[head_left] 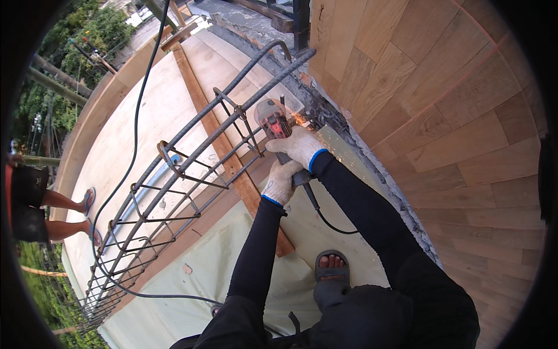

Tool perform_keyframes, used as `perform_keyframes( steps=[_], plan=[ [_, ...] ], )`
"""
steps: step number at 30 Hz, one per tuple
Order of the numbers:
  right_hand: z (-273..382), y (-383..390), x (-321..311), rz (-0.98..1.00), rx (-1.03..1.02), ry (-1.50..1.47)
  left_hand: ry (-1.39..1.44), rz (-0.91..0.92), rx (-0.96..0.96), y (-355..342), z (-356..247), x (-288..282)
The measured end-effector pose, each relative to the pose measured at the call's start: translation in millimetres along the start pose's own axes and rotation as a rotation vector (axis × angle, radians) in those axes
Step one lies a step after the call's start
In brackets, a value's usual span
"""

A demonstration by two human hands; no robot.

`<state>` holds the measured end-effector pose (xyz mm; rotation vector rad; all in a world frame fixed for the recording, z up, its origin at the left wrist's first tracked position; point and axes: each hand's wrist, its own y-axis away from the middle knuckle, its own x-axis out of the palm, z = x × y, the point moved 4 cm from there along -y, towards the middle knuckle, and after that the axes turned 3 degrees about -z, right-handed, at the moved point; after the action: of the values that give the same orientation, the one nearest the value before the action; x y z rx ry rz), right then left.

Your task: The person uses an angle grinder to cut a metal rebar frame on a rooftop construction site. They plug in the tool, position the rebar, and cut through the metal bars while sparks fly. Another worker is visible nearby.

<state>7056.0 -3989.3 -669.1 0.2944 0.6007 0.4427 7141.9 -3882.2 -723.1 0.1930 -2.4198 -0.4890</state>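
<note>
Both my hands wear white knit gloves with blue cuffs and hold an angle grinder with a red-and-dark body and a rounded disc guard. My right hand wraps the body just behind the head. Farther back, my left hand is closed round the rear part, near the power cord. Orange sparks spray from the right side of the head, by the rough concrete edge. The guard and gloves hide what the disc touches. Left of the grinder lies a long rebar cage with square ties.
A wooden plank runs under the cage, over pale boards and a greenish sheet. A black cable crosses at left. Another person's sandalled feet stand at far left. On the right rises a wood-patterned tiled surface.
</note>
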Motion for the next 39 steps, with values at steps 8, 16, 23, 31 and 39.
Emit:
perform_keyframes(
  steps=[8,16,23,31,39],
  plan=[
    [-7,-2,2,0.009,-0.01,-0.024,0.005,0.008,0.016,1,3,4],
    [-15,-3,-1,-0.009,0.021,0.009,0.003,0.013,0.005,0,9,6],
    [-6,8,-3,0.003,0.006,-0.024,0.011,0.025,0.007,3,10,6],
    [-7,2,-5,0.004,-0.007,-0.001,0.011,0.027,-0.001,1,9,6],
    [-4,-5,-1,-0.018,-0.02,0.045,0.025,0.005,0.0,-7,7,-1]
  ],
)
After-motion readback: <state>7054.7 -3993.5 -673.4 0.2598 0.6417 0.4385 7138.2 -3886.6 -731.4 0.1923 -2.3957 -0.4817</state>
